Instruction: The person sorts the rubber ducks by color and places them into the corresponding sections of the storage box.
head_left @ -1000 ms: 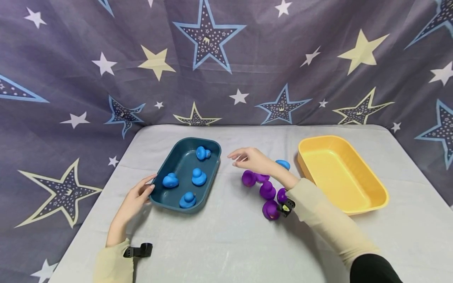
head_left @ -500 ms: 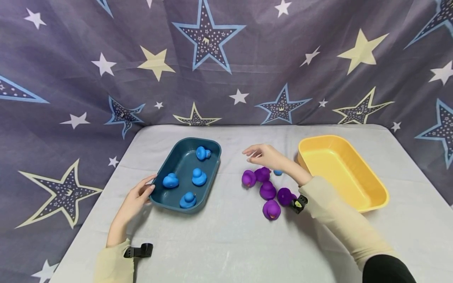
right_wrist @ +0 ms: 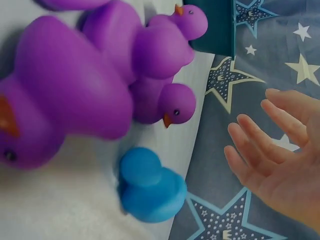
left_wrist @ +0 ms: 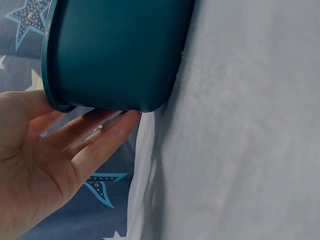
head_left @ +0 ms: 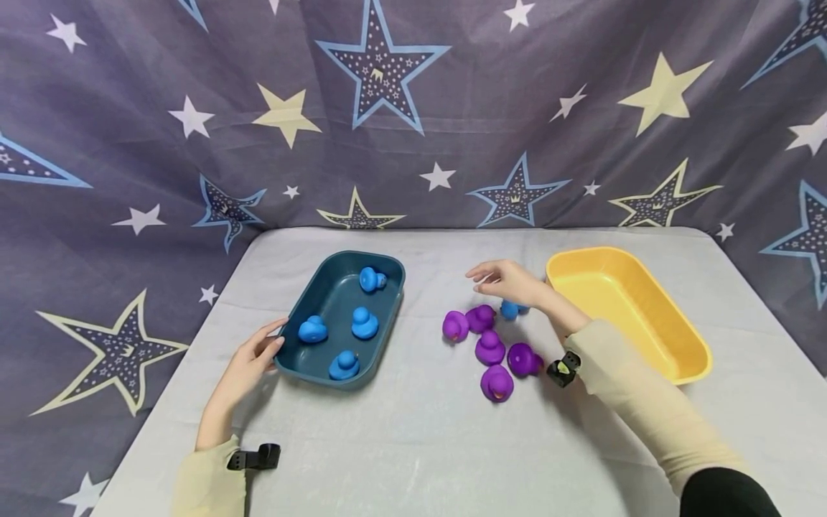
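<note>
The left hand [head_left: 248, 362] touches the left side of a dark teal bin [head_left: 390, 327] near its front corner. In the left wrist view its fingers [left_wrist: 107, 135] lie fairly straight against the bin's outside, with the thumb at the rim. Several blue rubber ducks [head_left: 365, 323] sit in the bin. The right hand [head_left: 510, 280] hovers over the table with loosely bent fingers and holds nothing. Just below it a blue rubber duck [right_wrist: 152, 187] rests on the cloth, partly covered by the hand in the head view. Several purple rubber ducks [head_left: 489, 347] cluster nearby.
A yellow bin [head_left: 623, 316] stands at the right, its near left side hidden behind the right forearm. Pale cloth [head_left: 388, 445] covers the table. Behind it hangs a dark curtain [head_left: 413, 194] printed with stars.
The right hand has moved right, from beside the teal bin to above the loose blue duck, uncovering more of the purple ducks. The left hand stays where it was.
</note>
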Demonstrator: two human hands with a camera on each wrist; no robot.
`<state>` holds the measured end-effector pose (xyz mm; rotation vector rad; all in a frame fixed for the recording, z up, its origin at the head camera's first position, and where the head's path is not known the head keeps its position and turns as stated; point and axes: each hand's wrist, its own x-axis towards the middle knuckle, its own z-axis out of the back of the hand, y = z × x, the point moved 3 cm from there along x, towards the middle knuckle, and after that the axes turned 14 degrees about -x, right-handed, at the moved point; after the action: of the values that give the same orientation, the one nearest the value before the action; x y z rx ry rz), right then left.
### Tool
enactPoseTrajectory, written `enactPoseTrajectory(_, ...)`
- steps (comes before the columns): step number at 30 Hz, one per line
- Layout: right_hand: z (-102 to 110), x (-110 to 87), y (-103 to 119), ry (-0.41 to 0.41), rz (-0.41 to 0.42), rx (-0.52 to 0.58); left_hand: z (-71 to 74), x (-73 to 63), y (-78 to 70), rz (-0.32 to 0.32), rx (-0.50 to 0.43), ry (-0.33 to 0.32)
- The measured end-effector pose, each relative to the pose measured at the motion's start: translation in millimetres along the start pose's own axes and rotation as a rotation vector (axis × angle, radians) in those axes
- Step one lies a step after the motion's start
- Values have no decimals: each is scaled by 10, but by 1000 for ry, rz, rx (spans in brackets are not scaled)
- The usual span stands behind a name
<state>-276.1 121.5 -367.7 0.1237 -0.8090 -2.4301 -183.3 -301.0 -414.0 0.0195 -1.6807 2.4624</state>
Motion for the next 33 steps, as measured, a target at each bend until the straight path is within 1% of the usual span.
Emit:
enactPoseTrajectory(10, 1, -37, -202, -15, -29, 12, 7, -2, -9, 2, 15, -4)
enactPoseTrajectory(13, 9, -59, -241, -20, -60, 9, 11, -3, -5, -1, 16, -6)
enactPoseTrajectory(18, 2, -109, -301, -1, -113, 6, 14, 2, -1, -4, 21, -8)
enactPoseTrajectory(21, 0, -137, -325, 5, -129, 13, 15, 5, 2, -4, 25, -8)
enactPoseTrajectory(28, 0, -179, -390, 4, -141, -13, 12, 8, 1, -10, 24, -7)
enactPoseTrajectory(33, -20, -202, -446, 3, -136, -27, 7, 6, 13, -2, 24, -8)
